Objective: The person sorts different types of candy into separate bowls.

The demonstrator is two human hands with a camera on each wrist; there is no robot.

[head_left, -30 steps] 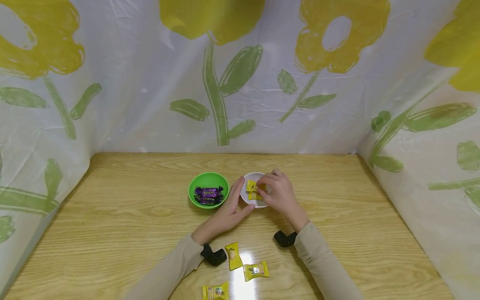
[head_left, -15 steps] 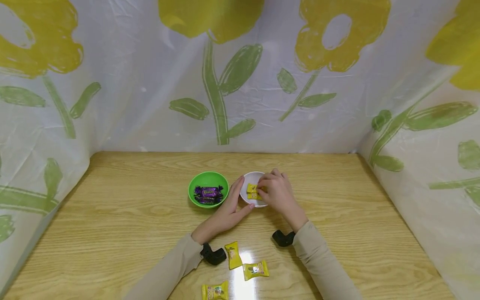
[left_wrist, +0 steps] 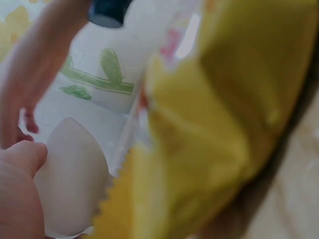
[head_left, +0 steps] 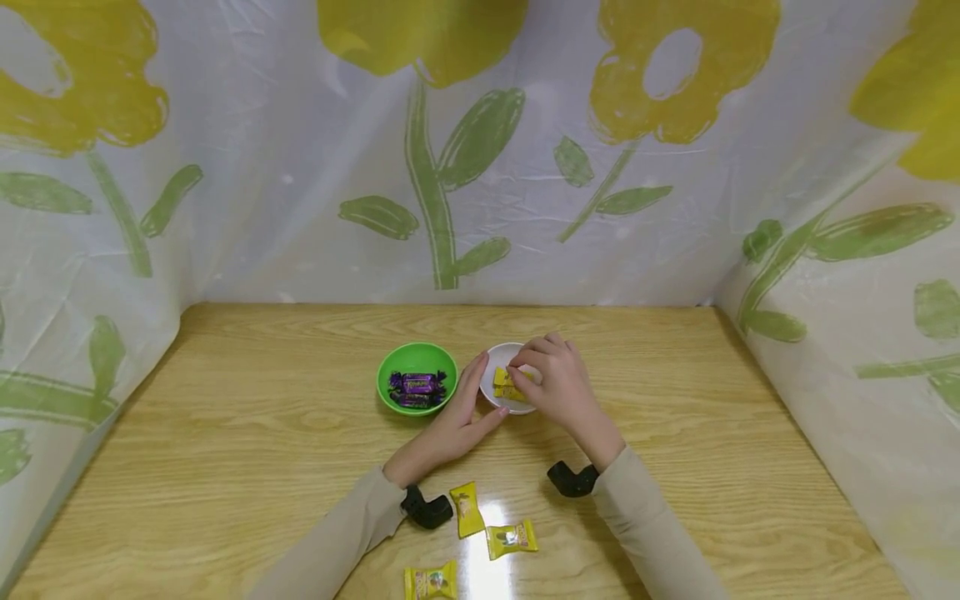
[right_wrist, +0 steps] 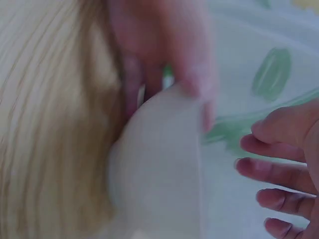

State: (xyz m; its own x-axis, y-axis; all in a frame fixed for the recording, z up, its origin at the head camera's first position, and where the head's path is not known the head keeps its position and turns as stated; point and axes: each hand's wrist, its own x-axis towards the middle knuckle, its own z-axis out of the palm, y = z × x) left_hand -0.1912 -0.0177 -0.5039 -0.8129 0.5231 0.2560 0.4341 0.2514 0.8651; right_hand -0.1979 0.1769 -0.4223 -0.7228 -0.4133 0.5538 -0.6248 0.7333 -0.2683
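Observation:
My left hand rests against a small white bowl, fingers extended along its left side and thumb at its front. In the right wrist view that thumb lies at the bowl's rim. Over the bowl's right side hovers my right hand, its fingers apart and slightly bent in the right wrist view, with nothing between them. Inside the bowl lie yellow wrapped candies, partly covered by the right fingers. A green bowl stands left of the left hand, with purple wrapped candies in it.
Three more yellow wrapped candies lie on the wooden table between the forearms; one fills much of the left wrist view. Black wrist cameras stick out below both hands. A flower-printed sheet walls the table's back and sides.
The right hand has risen slightly off the yellow candies in the white bowl and its fingers have loosened. A candy there has shifted a little. My left hand has stayed against the bowl.

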